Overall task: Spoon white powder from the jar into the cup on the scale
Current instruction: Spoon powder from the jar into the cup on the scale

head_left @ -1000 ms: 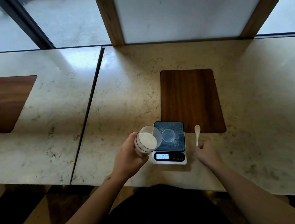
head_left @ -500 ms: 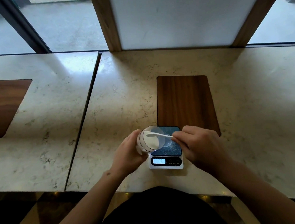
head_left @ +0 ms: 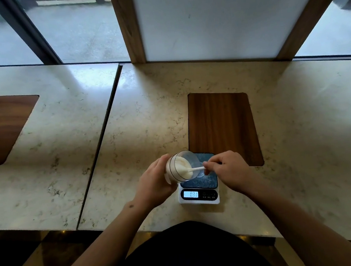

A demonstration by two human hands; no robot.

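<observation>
My left hand (head_left: 153, 181) grips a clear jar (head_left: 180, 166) of white powder, tilted on its side with the mouth facing right, above the scale's left edge. Between the fingers of my right hand (head_left: 227, 167) is a small white spoon (head_left: 195, 169); its bowl is inside the jar mouth, in the powder. The white digital scale (head_left: 199, 190) has a dark platform and a lit display. A small clear cup (head_left: 202, 173) stands on the platform, mostly hidden behind the jar and my right fingers.
The scale sits near the front edge of a marble counter (head_left: 148, 118). A dark wooden inlay (head_left: 222, 127) lies just behind it, and another wooden inlay (head_left: 4, 127) is on the left slab. A seam (head_left: 105, 134) splits the slabs. Windows and a wood-framed panel stand at the back.
My right hand came in from the right of the scale with the spoon and put its bowl into the jar mouth, then lower into the powder. The jar stays tilted in my left hand.
</observation>
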